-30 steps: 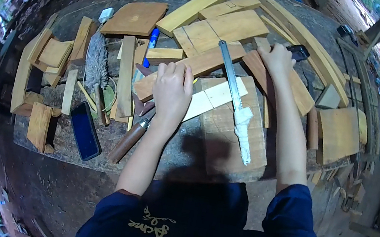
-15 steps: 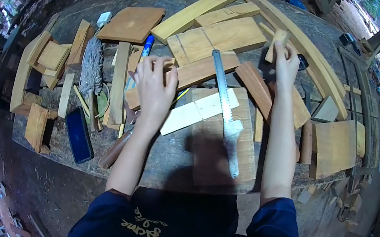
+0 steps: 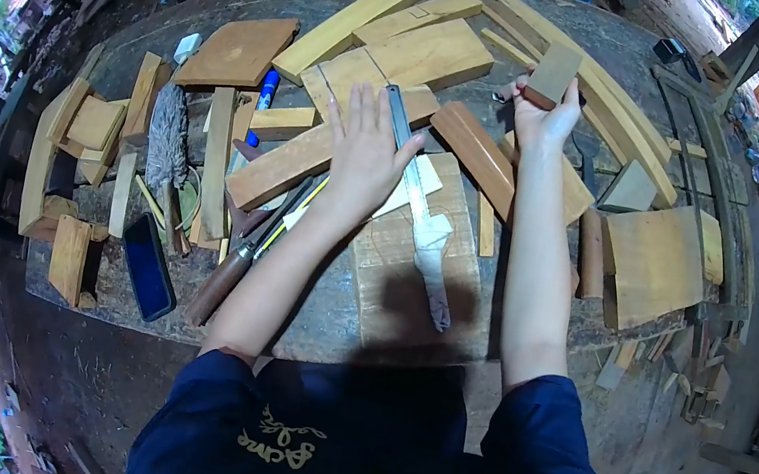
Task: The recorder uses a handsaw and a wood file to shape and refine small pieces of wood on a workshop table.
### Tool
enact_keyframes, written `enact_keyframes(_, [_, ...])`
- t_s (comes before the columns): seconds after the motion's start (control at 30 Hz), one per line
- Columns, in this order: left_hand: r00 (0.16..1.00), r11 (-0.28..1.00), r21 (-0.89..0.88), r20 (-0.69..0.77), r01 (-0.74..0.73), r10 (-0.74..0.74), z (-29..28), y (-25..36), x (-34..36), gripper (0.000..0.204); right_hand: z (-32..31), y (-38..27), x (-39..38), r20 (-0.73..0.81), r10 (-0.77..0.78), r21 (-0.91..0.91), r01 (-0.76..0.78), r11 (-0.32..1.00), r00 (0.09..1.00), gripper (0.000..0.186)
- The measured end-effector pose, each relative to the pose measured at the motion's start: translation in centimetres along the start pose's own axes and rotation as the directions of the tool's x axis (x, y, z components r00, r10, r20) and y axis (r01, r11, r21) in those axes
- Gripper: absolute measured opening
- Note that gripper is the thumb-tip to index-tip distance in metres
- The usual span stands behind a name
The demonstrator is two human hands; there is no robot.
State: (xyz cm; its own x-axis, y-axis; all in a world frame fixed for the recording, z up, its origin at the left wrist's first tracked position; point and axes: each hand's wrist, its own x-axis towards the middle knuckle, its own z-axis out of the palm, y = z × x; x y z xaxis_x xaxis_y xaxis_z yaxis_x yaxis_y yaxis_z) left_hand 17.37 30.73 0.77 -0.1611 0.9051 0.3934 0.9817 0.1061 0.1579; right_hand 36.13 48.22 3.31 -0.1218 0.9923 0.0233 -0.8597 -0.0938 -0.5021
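In my right hand (image 3: pixel 544 122), turned palm up, a small brown wooden block (image 3: pixel 555 73) is gripped between thumb and fingers, its dark end facing me. My left hand (image 3: pixel 367 149) is open, fingers stretched out, over a brown wooden bar (image 3: pixel 289 165) and beside the blade of a hand saw (image 3: pixel 418 178). The saw's pale wrapped handle (image 3: pixel 434 247) points toward me. Under the blade lies a pale strip of wood (image 3: pixel 425 179), partly hidden by my left hand. Both rest over a flat brown board (image 3: pixel 381 288).
Long curved timbers (image 3: pixel 582 70) and a wide marked plank (image 3: pixel 412 55) lie at the back. To the left are a grey brush (image 3: pixel 170 139), a blue marker (image 3: pixel 267 91), a phone (image 3: pixel 149 267) and a wooden-handled tool (image 3: pixel 218 288). A reddish-brown bar (image 3: pixel 475 157) lies right of the saw.
My left hand has moved right, from the small block by the marker to beside the saw blade, and flattened. My right hand has turned palm up, tilting the block.
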Motion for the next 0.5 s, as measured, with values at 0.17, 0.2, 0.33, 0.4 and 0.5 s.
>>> enact_keyframes(0.17, [0.994,0.998,0.028,-0.088,-0.064,0.066,1.5,1.8,-0.1,0.075,0.9,0.4,-0.3,-0.011,-0.021,-0.091,0.02,0.996,1.0,0.045])
enact_keyframes(0.2, [0.992,0.994,0.021,-0.064,-0.103,0.105,1.7,2.5,0.0,0.076,0.7,0.0,-0.4,0.006,0.002,-0.146,-0.001,0.989,1.0,0.046])
enact_keyframes(0.33, [0.991,0.991,-0.002,-0.025,-0.135,0.135,1.9,2.8,0.8,0.077,1.5,-2.0,-1.9,0.01,0.031,-0.234,-0.027,0.972,0.999,0.045])
enact_keyframes(0.4, [0.992,0.993,-0.005,0.04,-0.121,0.121,1.0,2.5,1.0,0.078,1.7,-2.9,-4.2,0.1,0.067,-0.27,-0.037,0.962,0.993,0.046])
enact_keyframes(0.5, [0.999,0.956,-0.292,-0.022,-0.04,0.035,-0.8,1.1,2.8,0.073,2.3,-4.6,-10.4,0.121,0.022,-0.395,0.028,0.918,0.992,0.047])
